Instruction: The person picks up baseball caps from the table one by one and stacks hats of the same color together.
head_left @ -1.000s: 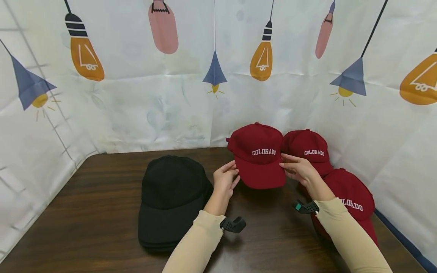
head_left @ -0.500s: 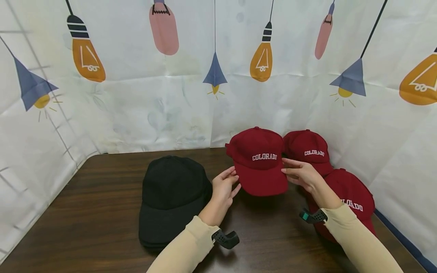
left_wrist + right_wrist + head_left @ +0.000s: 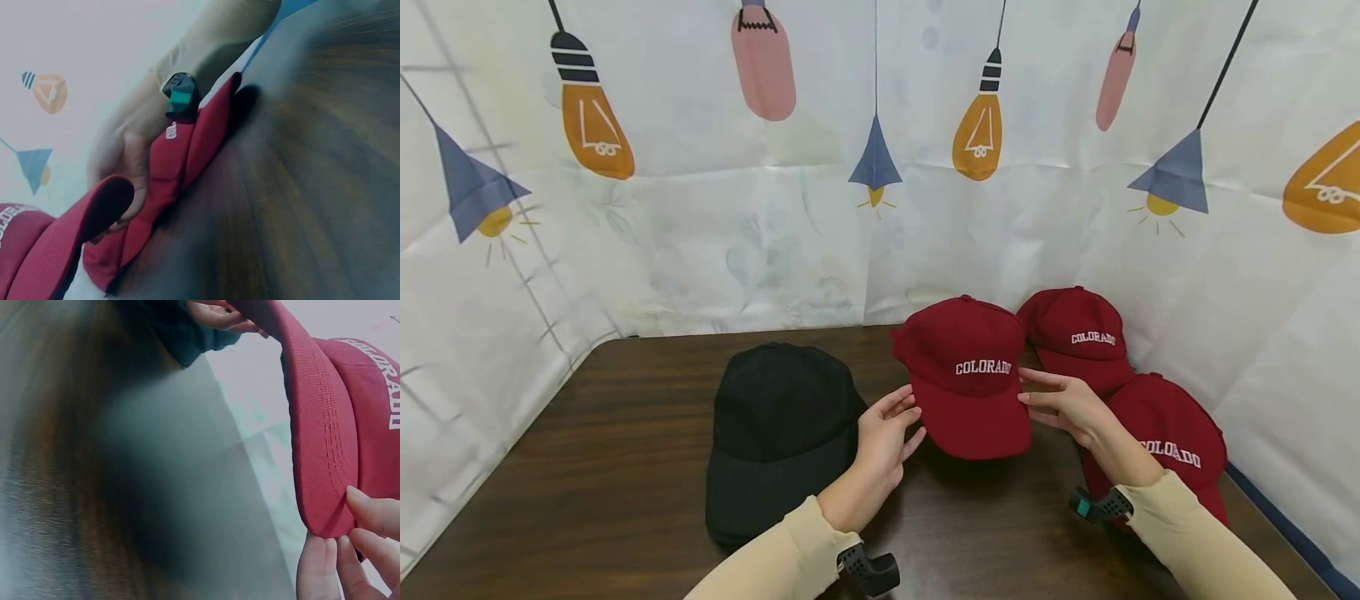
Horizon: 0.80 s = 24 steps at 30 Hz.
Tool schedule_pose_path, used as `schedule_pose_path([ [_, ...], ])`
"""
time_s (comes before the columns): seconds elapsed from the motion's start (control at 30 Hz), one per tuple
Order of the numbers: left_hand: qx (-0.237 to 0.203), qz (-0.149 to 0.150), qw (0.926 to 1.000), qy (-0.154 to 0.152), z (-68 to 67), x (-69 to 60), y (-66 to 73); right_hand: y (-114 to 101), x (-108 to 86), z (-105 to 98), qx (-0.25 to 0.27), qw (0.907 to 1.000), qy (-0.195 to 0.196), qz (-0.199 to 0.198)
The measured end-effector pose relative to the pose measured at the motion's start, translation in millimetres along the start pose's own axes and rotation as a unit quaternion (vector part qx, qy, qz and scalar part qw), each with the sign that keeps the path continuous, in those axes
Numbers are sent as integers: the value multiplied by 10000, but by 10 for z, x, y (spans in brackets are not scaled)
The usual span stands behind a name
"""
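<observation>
A red baseball cap (image 3: pixel 973 425) with white COLORADO lettering is held above the table, its brim toward me. My left hand (image 3: pixel 880 442) holds the left side of the brim. At the other side, my right hand (image 3: pixel 1067 408) pinches the brim's edge. The right wrist view shows the thumb on top of the brim (image 3: pixel 322 444) and fingertips against its edge. In the left wrist view the brim (image 3: pixel 69 244) hides part of the right hand (image 3: pixel 125 162). Close by on the left lies a black cap (image 3: pixel 778 417).
Two more red caps lie at the right, one farther back (image 3: pixel 1075 329) and one nearer (image 3: pixel 1172 421), partly behind the right forearm. The dark wooden table (image 3: pixel 625 467) backs onto a white curtain (image 3: pixel 700 233) printed with lamps.
Both hands have drawn the held red cap a little toward me and lower in view. The left forearm has swung to the left. The black cap has stayed put.
</observation>
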<state>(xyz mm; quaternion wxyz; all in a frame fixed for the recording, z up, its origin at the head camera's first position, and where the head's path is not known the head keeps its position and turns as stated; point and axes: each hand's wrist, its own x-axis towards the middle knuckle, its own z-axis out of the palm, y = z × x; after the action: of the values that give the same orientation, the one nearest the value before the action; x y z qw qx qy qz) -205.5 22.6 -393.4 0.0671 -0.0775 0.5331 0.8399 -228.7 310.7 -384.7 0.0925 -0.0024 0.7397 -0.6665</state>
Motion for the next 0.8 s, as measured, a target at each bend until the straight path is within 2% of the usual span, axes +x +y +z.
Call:
schedule_pose_path([
  [0.23,13,-16,10000,-5,-55,-99,-13,58,-59,35,-72,9999,-99,33],
  [0.8,198,-136,9997,88,-205,-262,-165,184,-87,102,-193,9990,-401,61],
])
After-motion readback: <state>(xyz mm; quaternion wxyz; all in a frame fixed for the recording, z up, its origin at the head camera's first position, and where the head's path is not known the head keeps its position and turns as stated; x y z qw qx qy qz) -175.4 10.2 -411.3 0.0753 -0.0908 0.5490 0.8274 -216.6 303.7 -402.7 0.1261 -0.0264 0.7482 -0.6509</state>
